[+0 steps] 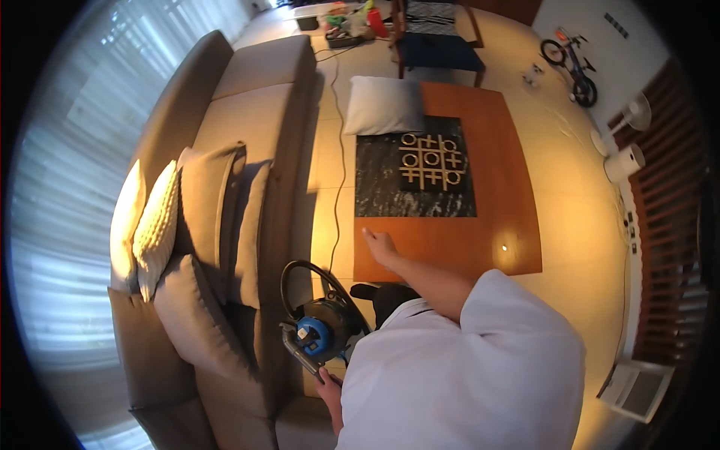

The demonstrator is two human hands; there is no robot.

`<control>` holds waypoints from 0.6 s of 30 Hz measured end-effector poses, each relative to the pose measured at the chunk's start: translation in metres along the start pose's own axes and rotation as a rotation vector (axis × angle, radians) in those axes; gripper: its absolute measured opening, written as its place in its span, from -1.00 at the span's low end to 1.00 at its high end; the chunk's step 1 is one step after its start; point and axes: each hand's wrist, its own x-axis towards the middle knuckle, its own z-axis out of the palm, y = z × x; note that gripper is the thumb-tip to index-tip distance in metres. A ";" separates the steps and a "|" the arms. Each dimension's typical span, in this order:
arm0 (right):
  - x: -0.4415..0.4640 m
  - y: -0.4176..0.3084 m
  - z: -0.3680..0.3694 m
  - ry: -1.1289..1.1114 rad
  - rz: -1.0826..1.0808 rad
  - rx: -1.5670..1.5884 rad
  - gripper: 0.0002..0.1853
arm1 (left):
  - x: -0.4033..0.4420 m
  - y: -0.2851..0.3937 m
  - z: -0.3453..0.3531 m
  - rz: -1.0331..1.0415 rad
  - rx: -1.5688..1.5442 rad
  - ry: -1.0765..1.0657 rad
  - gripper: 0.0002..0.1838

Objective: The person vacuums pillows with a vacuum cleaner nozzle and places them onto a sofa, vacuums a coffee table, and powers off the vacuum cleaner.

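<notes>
My left hand [328, 384] is closed round the lower end of a grey metal vacuum tube [305, 354], beside the sofa. Just right of the tube stands a vacuum cleaner [321, 330] with a blue and black top and a looped black hose [289, 274]. My right hand [380, 247] hangs over the near left corner of the orange-brown table [450, 244], its fingers apart and nothing seen in it. Ahead of it on the table lie a dark marbled panel [382, 187] with a gold noughts-and-crosses set [431, 159] and a white cushion [382, 105].
A long brown sofa [244, 64] with several cushions [206, 187] runs along the left. A cable [343, 165] crosses the floor between sofa and table. Beyond the table stands a dark blue chair [439, 54]. At right are a small bicycle [574, 67], a fan [634, 116] and a white appliance [637, 390].
</notes>
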 end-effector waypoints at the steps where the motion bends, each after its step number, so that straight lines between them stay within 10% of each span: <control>1: -0.006 -0.004 -0.010 0.039 0.072 0.101 -0.40 | -0.003 0.011 0.006 0.016 -0.003 -0.019 -0.64; 4: -0.024 0.005 -0.025 -0.300 -0.037 0.317 -0.58 | 0.001 0.028 0.037 0.033 -0.068 -0.063 -0.64; 18: 0.197 0.004 -0.121 -0.198 0.134 0.564 -0.68 | -0.017 0.010 0.136 -0.097 0.145 -0.204 -0.62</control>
